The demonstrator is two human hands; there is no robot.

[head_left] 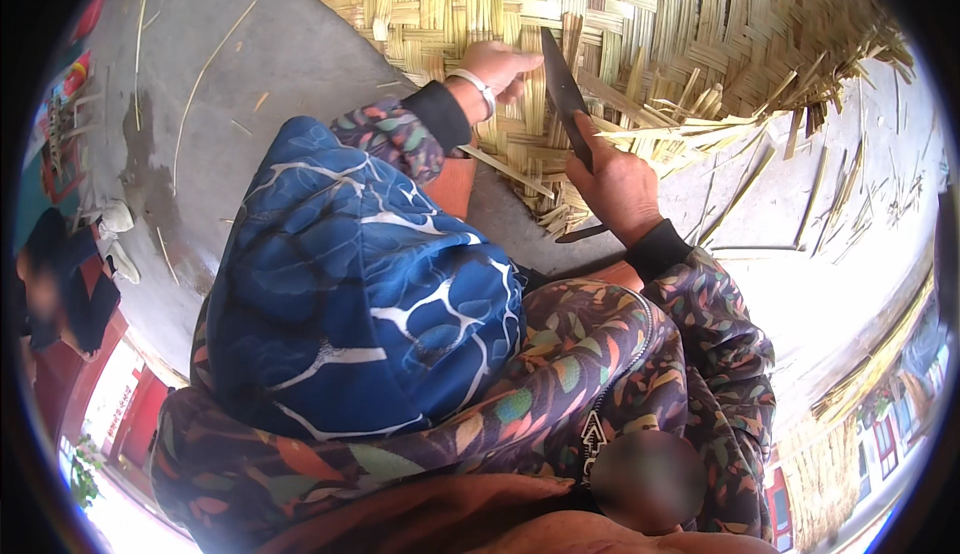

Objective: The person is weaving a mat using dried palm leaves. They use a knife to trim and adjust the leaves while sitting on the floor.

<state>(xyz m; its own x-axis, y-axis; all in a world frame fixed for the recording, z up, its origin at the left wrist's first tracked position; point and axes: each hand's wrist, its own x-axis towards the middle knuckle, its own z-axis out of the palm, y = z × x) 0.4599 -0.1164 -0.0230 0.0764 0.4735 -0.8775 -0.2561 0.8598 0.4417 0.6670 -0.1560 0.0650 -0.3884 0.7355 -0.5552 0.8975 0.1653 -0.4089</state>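
A large woven mat (pixel 500 9) of pale yellow-green split strips spreads across the top of the view, its right edge curling up. My right hand (pixel 615 179) is closed around a long dark knife (pixel 563 79), its blade pointing away over the weave. Beside the blade, my left hand (pixel 495 69), with a white bracelet at the wrist, has thumb and fingers pinched together; what is between them is too small to make out. Loose strip ends (pixel 690 124) stick out along the mat's near edge, right of the knife. A dark pointed piece (pixel 583 235) shows below my right wrist.
Grey concrete floor (pixel 300 54) lies left of the mat, with thin strips scattered on it. More cut strips (pixel 815 194) lie at the right. A person (pixel 65 284) in dark clothes is at the far left. Blue patterned fabric (pixel 360 294) bulges up near my left arm.
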